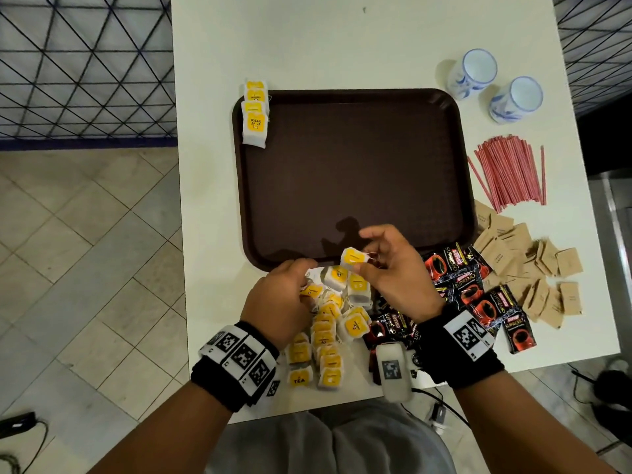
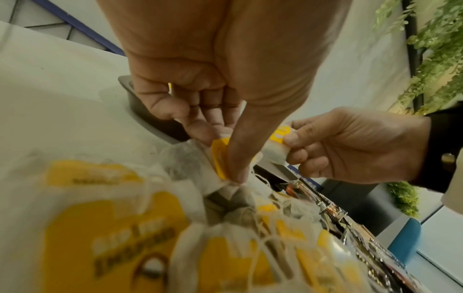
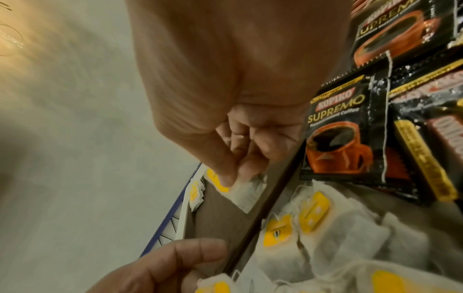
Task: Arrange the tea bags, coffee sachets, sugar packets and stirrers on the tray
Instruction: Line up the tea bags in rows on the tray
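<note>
A brown tray (image 1: 352, 165) lies mid-table, with a short row of yellow-tagged tea bags (image 1: 254, 112) at its far-left corner. Several loose tea bags (image 1: 328, 333) are heaped at the table's near edge, between my hands. My left hand (image 1: 301, 282) grips one tea bag (image 2: 190, 164) from the heap between thumb and fingers. My right hand (image 1: 367, 260) pinches another tea bag (image 1: 352, 258) just above the tray's near rim; the right wrist view shows that pinched bag (image 3: 248, 192) hanging over the tray. Strings trail between the bags.
Black coffee sachets (image 1: 472, 289) lie right of the heap, brown sugar packets (image 1: 533, 265) beyond them, and red stirrers (image 1: 509, 172) beside the tray's right edge. Two blue-and-white cups (image 1: 496, 85) stand at the far right. The white table (image 1: 307, 46) ends close on the left.
</note>
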Tool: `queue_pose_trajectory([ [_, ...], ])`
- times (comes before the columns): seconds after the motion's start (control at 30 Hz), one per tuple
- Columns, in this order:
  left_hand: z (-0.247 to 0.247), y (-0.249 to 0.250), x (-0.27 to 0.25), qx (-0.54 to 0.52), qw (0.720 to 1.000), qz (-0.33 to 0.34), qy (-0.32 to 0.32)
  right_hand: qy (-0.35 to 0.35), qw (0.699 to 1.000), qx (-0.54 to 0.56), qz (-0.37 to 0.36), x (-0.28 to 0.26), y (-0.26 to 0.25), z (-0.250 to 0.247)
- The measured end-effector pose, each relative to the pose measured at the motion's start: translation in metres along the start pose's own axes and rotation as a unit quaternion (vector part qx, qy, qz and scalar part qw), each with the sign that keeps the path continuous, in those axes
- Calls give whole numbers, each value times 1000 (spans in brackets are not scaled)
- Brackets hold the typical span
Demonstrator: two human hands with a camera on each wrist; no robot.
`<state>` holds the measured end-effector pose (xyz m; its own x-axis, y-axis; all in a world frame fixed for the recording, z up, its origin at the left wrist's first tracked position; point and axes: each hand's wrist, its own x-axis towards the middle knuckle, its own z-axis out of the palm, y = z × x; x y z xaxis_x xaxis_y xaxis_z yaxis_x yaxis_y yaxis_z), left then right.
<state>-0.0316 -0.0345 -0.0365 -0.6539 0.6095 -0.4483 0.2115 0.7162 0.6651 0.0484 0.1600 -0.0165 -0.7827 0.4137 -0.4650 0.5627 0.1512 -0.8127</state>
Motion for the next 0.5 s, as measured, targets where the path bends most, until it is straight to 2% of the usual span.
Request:
queue_pose_trajectory([
  [0.17, -7, -6, 5, -33, 999, 23, -13, 9, 1000, -20, 0, 5, -3, -3],
  [0.4, -19, -8, 6, -62, 993, 97, -2, 13, 1000, -16, 4, 13, -11, -5],
  [0.5, -21, -12, 8, -39, 995, 87, -7, 14, 1000, -15, 6, 17, -11, -6],
])
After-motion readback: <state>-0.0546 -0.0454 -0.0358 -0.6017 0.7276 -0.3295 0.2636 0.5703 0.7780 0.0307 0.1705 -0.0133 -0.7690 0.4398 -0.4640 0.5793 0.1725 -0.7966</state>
